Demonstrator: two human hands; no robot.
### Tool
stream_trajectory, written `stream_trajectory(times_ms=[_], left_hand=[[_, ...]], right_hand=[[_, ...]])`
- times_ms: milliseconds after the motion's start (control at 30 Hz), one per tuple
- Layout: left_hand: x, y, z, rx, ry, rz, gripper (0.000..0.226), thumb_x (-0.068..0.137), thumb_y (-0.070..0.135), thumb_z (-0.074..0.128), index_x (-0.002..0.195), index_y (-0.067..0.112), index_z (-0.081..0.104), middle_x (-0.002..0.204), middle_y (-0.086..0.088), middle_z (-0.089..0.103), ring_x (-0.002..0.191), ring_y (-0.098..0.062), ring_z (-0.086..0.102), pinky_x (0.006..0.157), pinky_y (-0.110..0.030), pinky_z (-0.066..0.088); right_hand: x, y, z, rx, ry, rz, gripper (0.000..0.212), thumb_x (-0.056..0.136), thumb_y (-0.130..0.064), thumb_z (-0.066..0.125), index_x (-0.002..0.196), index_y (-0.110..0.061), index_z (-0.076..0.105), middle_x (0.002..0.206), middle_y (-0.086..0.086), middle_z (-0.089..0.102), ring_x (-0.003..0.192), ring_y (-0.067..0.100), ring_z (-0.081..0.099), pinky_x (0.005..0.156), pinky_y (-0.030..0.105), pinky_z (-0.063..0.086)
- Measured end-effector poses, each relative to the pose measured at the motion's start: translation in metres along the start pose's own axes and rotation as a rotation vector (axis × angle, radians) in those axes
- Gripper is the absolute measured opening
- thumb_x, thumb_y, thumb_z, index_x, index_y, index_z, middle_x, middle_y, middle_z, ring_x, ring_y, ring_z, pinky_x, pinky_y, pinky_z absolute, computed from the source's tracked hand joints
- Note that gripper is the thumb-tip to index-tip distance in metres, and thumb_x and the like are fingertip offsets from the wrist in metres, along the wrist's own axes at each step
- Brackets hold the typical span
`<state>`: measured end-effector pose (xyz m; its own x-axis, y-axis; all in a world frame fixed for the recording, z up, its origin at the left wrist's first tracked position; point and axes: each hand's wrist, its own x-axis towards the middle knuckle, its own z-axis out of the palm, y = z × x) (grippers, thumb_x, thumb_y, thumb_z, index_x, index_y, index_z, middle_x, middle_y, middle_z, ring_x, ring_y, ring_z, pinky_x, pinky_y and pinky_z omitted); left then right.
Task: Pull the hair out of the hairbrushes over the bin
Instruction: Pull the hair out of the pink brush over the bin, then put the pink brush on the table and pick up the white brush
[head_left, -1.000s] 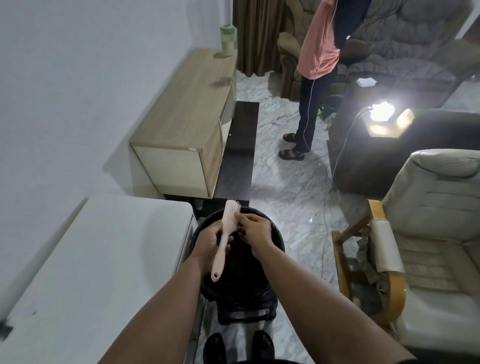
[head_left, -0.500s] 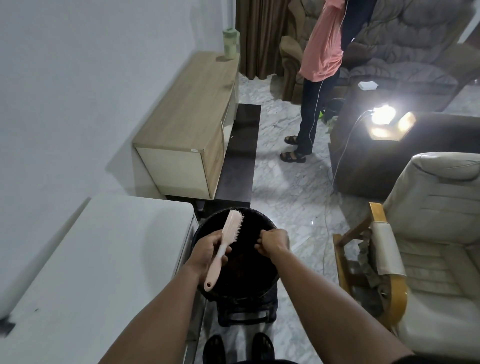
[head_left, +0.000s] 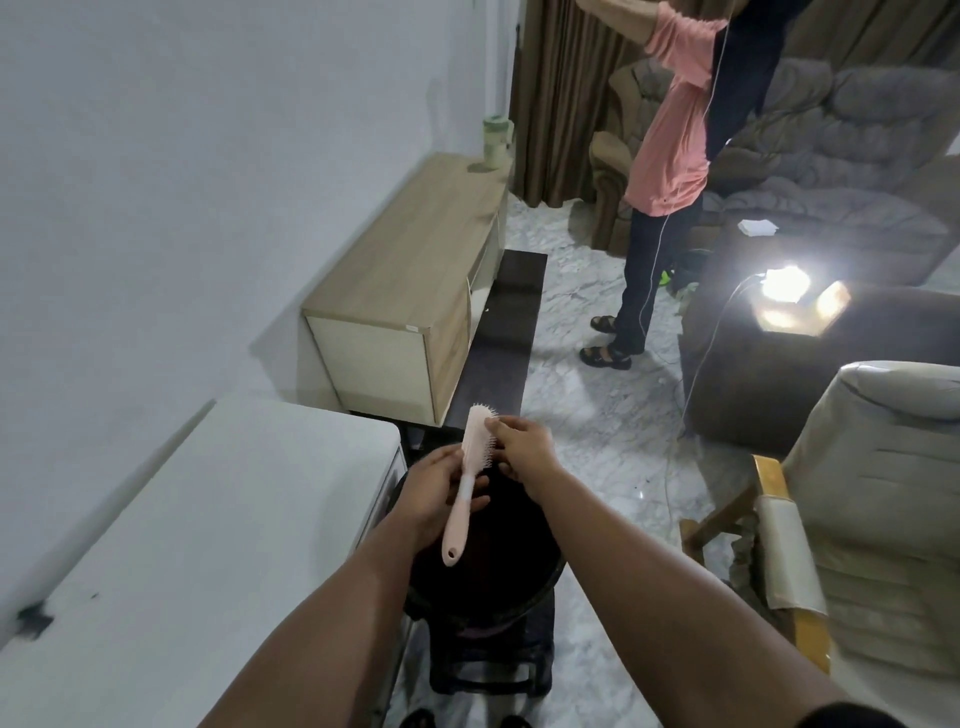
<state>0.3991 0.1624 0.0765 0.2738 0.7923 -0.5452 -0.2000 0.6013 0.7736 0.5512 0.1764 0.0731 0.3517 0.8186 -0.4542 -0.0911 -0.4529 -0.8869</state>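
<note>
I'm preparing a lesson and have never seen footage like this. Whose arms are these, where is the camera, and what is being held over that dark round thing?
The camera sits on a person's head and looks forward and down, so the two bare arms reaching in from the bottom are the wearer's own. The left hand grips a pale pink hairbrush around the top of its handle, bristles facing right. The right hand pinches at the bristles near the brush head. Any hair is too fine to make out. Both hands are above a black round bin on the marble floor. A white table lies to the left. Another person stands further back, near the sofas.
</note>
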Motion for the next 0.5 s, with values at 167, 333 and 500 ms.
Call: stream_trajectory(times_ms=[167, 333, 500], left_hand=[[-0.018, 0.019, 0.001, 0.064, 0.072, 0.118, 0.026, 0.101, 0.010, 0.062, 0.126, 0.004, 0.065, 0.117, -0.025, 0.072, 0.099, -0.035, 0.073, 0.087, -0.056, 0.063], [-0.053, 0.042, -0.023, 0.122, 0.282, 0.268, 0.023, 0.092, 0.001, 0.069, 0.114, -0.001, 0.074, 0.094, -0.025, 0.076, 0.082, -0.034, 0.075, 0.085, -0.058, 0.063], [-0.104, 0.060, -0.074, 0.210, 0.462, 0.360, 0.020, 0.088, 0.010, 0.069, 0.103, 0.016, 0.081, 0.083, -0.004, 0.074, 0.080, -0.023, 0.070, 0.083, -0.044, 0.061]], right_hand=[[0.003, -0.049, 0.009, -0.070, -0.040, -0.121, 0.025, 0.092, -0.028, 0.079, 0.110, -0.010, 0.076, 0.091, 0.007, 0.076, 0.064, 0.015, 0.067, 0.056, 0.027, 0.058], [-0.019, -0.094, 0.057, -0.211, -0.145, -0.227, 0.024, 0.094, -0.025, 0.076, 0.113, -0.010, 0.073, 0.078, 0.000, 0.069, 0.055, 0.011, 0.061, 0.038, 0.015, 0.041], [-0.061, -0.109, 0.131, -0.288, -0.318, -0.319, 0.022, 0.095, -0.025, 0.074, 0.111, -0.009, 0.073, 0.094, 0.008, 0.072, 0.068, 0.018, 0.066, 0.050, 0.023, 0.046]])
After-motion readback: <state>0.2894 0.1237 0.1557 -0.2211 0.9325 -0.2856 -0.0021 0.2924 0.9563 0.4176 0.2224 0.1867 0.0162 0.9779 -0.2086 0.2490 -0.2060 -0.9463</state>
